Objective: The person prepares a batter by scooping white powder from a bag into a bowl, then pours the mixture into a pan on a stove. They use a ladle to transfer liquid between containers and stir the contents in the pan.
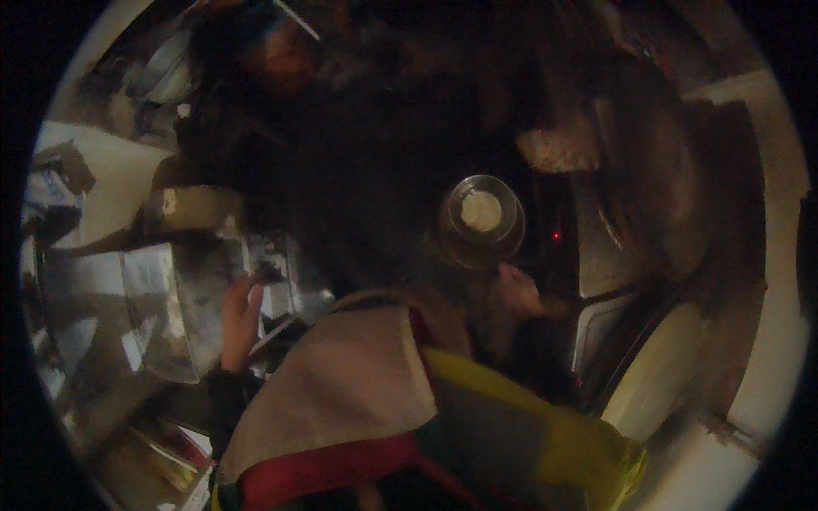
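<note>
Dim light and blur hide much detail. My left hand [239, 319] is at a cluttered metal-looking surface on the left, its fingertips at a small dark object [268, 273]; whether it grips that object cannot be told. My right hand [521, 292] lies at the lower right edge of a round, clear-looking vessel [482, 185] with a pale round area [481, 211] inside. Whether the fingers hold its rim or only rest close by is unclear. Beige cloth [345, 377] with red and yellow edging covers my front.
Shiny, see-through-looking bins [153, 306] stand at the left, beside a tan box-like thing [201, 207]. Another person's orange-lit head or hand [287, 57] shows dimly at the top. A pale, lumpy thing [562, 150] lies at the upper right, above a small red light [556, 236].
</note>
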Demonstrator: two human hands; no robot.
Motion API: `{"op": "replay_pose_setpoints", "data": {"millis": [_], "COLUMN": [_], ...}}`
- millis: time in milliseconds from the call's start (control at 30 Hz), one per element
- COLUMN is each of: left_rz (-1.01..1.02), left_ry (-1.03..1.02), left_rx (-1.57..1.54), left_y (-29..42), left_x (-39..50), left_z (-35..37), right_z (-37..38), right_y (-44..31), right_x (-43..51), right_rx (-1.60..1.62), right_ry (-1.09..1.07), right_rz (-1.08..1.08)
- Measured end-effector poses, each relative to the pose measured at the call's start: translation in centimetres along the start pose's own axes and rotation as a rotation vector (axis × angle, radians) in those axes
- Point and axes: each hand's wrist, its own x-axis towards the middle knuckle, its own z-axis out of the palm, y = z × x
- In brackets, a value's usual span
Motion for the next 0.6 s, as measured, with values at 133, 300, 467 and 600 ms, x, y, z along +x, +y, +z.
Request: {"op": "replay_pose_setpoints", "data": {"millis": [133, 300, 467, 600], "left_rz": [-0.005, 0.014, -0.091, -0.138], "left_ry": [0.03, 0.102, 0.256, 0.485], "left_rx": [0.038, -0.06, -0.15, -0.228], "left_y": [-1.5, -3.3, -6.6, -11.8], "left_x": [0.1, -0.2, -3.5, -5.1], "left_z": [0.7, -0.4, -1.8, -2.8], "right_z": [9.8, 17.2, 26.9, 35.9], "right_y": [-5.1, -8.1, -10.1, -11.3], "right_x": [-2.4, -1.5, 0.9, 5.1], "right_rx": [-0.113, -0.578, -0.909, -0.876], "right_ry": [0.183, 0.299, 0.284, 0.086], "right_rz": [-0.048, -0.323, -0.259, -0.193]}}
